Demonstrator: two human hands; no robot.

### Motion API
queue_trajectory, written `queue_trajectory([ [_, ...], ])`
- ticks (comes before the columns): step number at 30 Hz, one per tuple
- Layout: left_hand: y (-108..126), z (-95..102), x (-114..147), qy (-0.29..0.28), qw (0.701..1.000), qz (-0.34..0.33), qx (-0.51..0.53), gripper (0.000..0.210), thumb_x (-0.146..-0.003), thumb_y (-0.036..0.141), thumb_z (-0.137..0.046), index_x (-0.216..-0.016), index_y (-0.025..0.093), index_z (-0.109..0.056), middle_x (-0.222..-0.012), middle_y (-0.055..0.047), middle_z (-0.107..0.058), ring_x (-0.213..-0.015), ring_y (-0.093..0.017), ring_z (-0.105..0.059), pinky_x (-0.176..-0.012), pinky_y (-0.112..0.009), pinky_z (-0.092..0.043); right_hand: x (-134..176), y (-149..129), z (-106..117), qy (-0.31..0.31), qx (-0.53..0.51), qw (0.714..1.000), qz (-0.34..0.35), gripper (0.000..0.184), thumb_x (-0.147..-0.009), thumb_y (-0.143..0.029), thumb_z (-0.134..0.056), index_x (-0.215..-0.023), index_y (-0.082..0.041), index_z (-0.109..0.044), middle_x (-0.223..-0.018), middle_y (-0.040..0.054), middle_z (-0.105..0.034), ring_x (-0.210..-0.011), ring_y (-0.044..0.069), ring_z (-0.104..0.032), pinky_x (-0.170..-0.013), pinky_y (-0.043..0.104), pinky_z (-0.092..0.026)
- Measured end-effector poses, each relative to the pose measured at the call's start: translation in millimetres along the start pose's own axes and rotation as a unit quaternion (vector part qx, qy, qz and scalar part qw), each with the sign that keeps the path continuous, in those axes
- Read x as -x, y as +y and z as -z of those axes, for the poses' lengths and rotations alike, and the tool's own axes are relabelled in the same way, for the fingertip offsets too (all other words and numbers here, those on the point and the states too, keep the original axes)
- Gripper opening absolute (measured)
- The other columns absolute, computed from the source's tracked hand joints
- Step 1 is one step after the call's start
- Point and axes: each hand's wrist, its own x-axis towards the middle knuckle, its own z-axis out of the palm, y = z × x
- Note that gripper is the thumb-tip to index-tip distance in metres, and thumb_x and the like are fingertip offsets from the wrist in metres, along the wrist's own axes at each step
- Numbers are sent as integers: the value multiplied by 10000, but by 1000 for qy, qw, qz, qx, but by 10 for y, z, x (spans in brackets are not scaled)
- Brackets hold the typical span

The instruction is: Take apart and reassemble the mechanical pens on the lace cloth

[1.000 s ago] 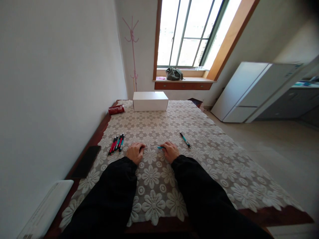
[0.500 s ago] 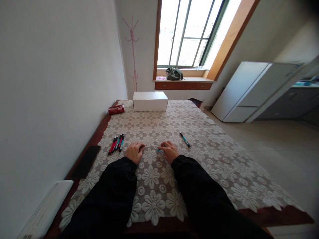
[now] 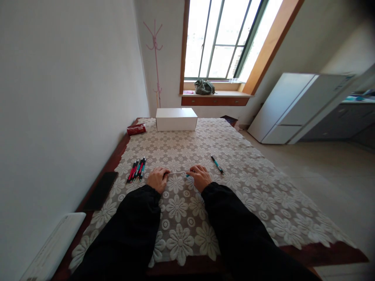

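Observation:
My left hand is closed in a pinch, with a dark bit at its fingertips and one end of a thin pale rod, like a pen refill. The rod spans the gap toward my right hand, which pinches a small blue pen part. How rod and blue part meet is too small to tell. Left of my left hand lie several pens side by side, with red and teal on black. A single teal and black pen lies beyond my right hand.
A white box stands at the far end of the lace-covered table, beside a red packet. Along the left edge lie a black flat phone-like slab and a white long object by the wall.
My right hand has shifted very slightly right with the blue part, and a little more of the thin rod shows between my hands. My left hand stays put.

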Motion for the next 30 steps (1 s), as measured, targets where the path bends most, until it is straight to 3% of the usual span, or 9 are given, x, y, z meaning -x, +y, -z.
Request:
queue_trajectory([
  [6, -8, -5, -4, 0, 1000, -1, 0, 181, -867, 208, -524, -959, 233, -678, -1058, -50, -671, -1013, -219, -559, -915, -369, -418, 21, 78, -84, -4, 11, 999, -53, 404, -736, -38, -568, -1022, -292, -699, -1050, 58, -634, -1049, 242, -482, -983, 401, -313],
  [14, -29, -31, -17, 12, 1000, -5, 29, 175, -870, 211, -527, -955, 233, -678, -1051, -44, -672, -1015, -208, -577, -918, -358, -435, 29, 73, -108, 20, 22, 995, -91, 284, -772, -83, -547, -950, -259, -682, -1004, 67, -639, -1020, 243, -493, -963, 399, -304],
  [23, 40, 14, -18, -1, 996, -60, 59, 177, -885, 228, -524, -981, 227, -673, -1032, -48, -654, -1030, -200, -568, -931, -339, -437, 6, -15, -60, 46, -58, 997, -31, 241, -864, -213, -546, -1080, -261, -640, -1098, 48, -632, -1063, 217, -524, -990, 381, -344],
  [30, 52, 5, -13, 7, 994, -83, 65, 171, -881, 218, -530, -971, 226, -674, -1016, -45, -656, -1018, -201, -572, -917, -342, -442, -5, 7, -115, 84, -83, 993, 6, 117, -907, -306, -561, -917, -254, -665, -965, 35, -664, -963, 194, -566, -941, 358, -379],
])
